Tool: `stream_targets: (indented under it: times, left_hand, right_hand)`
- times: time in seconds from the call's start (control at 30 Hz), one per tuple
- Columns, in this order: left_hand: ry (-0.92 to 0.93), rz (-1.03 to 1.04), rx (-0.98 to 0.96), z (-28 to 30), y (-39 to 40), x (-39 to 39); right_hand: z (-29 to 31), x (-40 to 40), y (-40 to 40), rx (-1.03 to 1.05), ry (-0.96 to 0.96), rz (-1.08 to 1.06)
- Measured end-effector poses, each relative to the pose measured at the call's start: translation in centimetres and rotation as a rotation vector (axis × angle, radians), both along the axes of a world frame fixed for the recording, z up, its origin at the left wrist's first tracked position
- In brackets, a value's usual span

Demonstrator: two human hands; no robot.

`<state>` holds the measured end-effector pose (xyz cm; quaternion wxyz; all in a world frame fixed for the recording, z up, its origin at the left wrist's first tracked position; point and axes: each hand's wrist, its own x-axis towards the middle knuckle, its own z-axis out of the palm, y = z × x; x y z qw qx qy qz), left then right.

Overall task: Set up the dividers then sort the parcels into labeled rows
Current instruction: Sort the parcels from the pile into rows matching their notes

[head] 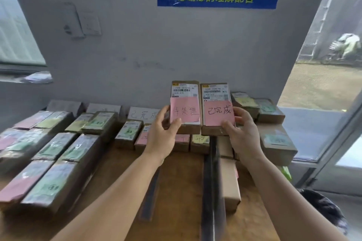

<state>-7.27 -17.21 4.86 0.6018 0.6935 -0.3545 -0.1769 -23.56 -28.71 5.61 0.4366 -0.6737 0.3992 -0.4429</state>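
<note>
The wooden bench (176, 191) carries rows of labelled parcels split by a dark divider strip (212, 191), with a card (143, 115) reading 已完成 propped at the wall. To sort well, I judge each raised box should be matched by its pink note to the row card before it goes down square against the divider. Both arms reach forward, the left hand (162, 133) with its grip closed around the 待处理 parcel (186, 106), the right hand (242, 133) gripping the 已完成 parcel (216, 108), held upright, side by side and touching
</note>
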Motion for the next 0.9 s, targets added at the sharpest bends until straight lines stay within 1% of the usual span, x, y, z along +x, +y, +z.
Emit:
stream_targets:
  times: [0.13,0.33,0.57,0.73,0.9]
  left_hand:
    - [0.029,-0.012,-0.004,-0.7,3.2,0.4]
    - [0.075,0.011,-0.026,-1.3,7.4,-0.1]
    - [0.016,0.155,0.035,-1.9,12.1,-0.9]
    - [0.047,0.242,0.054,-2.6,15.2,0.0]
    - [0.113,0.309,0.046,-3.2,17.8,3.0]
  right_hand:
    - [-0.1,0.3,3.4,0.040,-0.004,0.025]
    - [-1.4,0.7,5.7,0.123,-0.030,0.119]
    - [-2.3,1.4,8.7,0.177,0.022,0.227]
    - [-3.0,3.2,11.3,0.208,0.038,0.266]
    - [-3.5,6.4,13.7,0.217,0.043,0.258]
